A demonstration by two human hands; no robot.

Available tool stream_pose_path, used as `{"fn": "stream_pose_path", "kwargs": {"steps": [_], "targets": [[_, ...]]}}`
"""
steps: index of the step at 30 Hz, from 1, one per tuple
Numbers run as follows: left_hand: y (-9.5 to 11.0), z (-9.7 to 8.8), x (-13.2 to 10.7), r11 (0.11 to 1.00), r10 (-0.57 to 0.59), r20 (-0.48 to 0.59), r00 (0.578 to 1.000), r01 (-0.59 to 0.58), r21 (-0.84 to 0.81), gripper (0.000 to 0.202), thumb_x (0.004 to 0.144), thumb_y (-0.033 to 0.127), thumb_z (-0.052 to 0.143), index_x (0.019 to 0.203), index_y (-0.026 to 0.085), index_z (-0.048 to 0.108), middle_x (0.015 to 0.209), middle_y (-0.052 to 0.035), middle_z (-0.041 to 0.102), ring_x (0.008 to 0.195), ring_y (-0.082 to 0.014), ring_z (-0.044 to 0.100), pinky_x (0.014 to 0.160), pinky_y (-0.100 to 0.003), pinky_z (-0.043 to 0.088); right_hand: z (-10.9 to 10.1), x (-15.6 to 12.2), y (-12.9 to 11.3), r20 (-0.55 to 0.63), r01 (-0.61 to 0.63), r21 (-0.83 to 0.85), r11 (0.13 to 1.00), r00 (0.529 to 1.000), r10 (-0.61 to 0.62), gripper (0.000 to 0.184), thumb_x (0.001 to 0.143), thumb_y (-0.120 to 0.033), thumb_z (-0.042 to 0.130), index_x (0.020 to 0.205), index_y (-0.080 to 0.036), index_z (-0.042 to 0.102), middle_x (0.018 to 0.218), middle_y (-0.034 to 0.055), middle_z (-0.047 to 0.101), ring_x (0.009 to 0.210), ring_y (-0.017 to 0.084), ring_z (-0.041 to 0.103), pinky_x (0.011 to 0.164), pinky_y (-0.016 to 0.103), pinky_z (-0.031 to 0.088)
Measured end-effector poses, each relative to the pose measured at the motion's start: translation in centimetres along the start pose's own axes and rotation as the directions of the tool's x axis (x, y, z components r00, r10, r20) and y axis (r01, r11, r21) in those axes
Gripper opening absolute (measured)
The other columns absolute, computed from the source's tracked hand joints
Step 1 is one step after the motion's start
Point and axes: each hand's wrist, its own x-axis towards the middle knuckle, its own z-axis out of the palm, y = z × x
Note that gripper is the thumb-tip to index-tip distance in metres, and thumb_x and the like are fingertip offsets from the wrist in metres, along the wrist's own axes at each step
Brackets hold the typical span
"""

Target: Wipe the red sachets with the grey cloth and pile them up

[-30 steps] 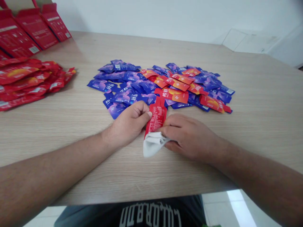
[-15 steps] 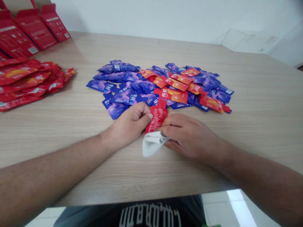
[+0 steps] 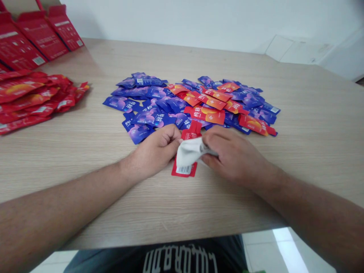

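Observation:
A red sachet [image 3: 186,172] lies on the table in front of me, its printed back with a barcode facing up. My left hand [image 3: 162,144] is closed at the sachet's left edge, thumb and fingers pinching it. In my right hand [image 3: 227,151] is a folded white cloth [image 3: 190,151], gripped between thumb and fingers. The cloth hangs over the middle of the sachet and hides part of it; whether they touch I cannot tell. Just beyond my hands spreads a pile of blue-purple sachets [image 3: 153,117], with several orange-red sachets [image 3: 209,113] on top.
To the left lies a stack of larger red pouches [image 3: 28,98]. Behind it stand red cardboard boxes [image 3: 31,34] with raised flaps. A white wall [image 3: 184,22] borders the wooden table [image 3: 136,212] at the back.
My right hand has moved up and away from me with the white cloth, uncovering the sachet's lower end and barcode. My left hand stays in place.

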Motion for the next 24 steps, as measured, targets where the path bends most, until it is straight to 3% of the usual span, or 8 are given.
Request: {"fn": "stream_pose_path", "kwargs": {"steps": [3, 9, 15, 21, 24], "targets": [[0.1, 0.0, 0.0, 1.0, -0.005, 0.008, 1.0, 0.004, 0.008, 0.021, 0.099, 0.034, 0.062, 0.085, 0.02, 0.056, 0.071, 0.002, 0.058, 0.062, -0.0122, 0.046, 0.056, -0.024, 0.037, -0.1, 0.3, 0.9, -0.125, -0.123, -0.021, 0.992, 0.985, 0.12, 0.013, 0.096, -0.025, 0.07, 0.099, -0.021, 0.058, 0.104, 0.0093, 0.067, 0.095, 0.026, 0.062, 0.082, 0.037, 0.05], [-0.1, 0.0, 0.1, 1.0, -0.007, 0.02, 1.0, 0.007, -0.001, 0.016, 0.099, 0.03, 0.057, 0.086, 0.02, 0.057, 0.071, 0.0019, 0.057, 0.06, -0.0127, 0.047, 0.055, -0.025, 0.036, 0.1, 0.0, -0.2, 0.076, 0.089, 0.044, 0.995, 0.993, -0.092, 0.006, 0.097, -0.018, 0.064, 0.101, -0.022, 0.061, 0.108, 0.0087, 0.069, 0.102, 0.026, 0.064, 0.09, 0.038, 0.05], [0.0, -0.1, 0.0, 0.999, 0.034, 0.034, 0.999, -0.034, 0.004, 0.02, 0.099, 0.033, 0.062, 0.085, 0.02, 0.055, 0.072, 0.0022, 0.057, 0.063, -0.0124, 0.046, 0.058, -0.025, 0.037, -0.1, 0.4, 1.2, -0.144, -0.142, -0.026, 0.99, 0.98, 0.137, 0.015, 0.096, -0.028, 0.069, 0.094, -0.022, 0.056, 0.101, 0.0085, 0.066, 0.093, 0.026, 0.062, 0.08, 0.038, 0.048], [-0.1, -0.1, 0.0, 0.999, 0.035, 0.043, 0.998, -0.036, 0.007, 0.02, 0.099, 0.032, 0.06, 0.084, 0.02, 0.057, 0.074, 0.001, 0.059, 0.064, -0.0129, 0.048, 0.058, -0.025, 0.038, -0.1, 0.2, 0.3, 0.026, 0.01, 0.027, 1.0, 1.0, -0.011, 0.011, 0.096, -0.022, 0.067, 0.1, -0.023, 0.058, 0.109, 0.009, 0.068, 0.099, 0.025, 0.062, 0.086, 0.037, 0.049], [-0.2, -0.1, 0.1, 0.999, 0.054, 0.07, 0.996, -0.053, -0.014, 0.018, 0.099, 0.032, 0.061, 0.085, 0.02, 0.055, 0.076, 0.0014, 0.06, 0.066, -0.0126, 0.049, 0.06, -0.025, 0.039, -0.2, 0.3, 0.7, -0.079, -0.066, -0.006, 0.998, 0.995, 0.065, 0.011, 0.096, -0.024, 0.067, 0.098, -0.022, 0.056, 0.105, 0.009, 0.067, 0.097, 0.026, 0.062, 0.084, 0.038, 0.049]]}}
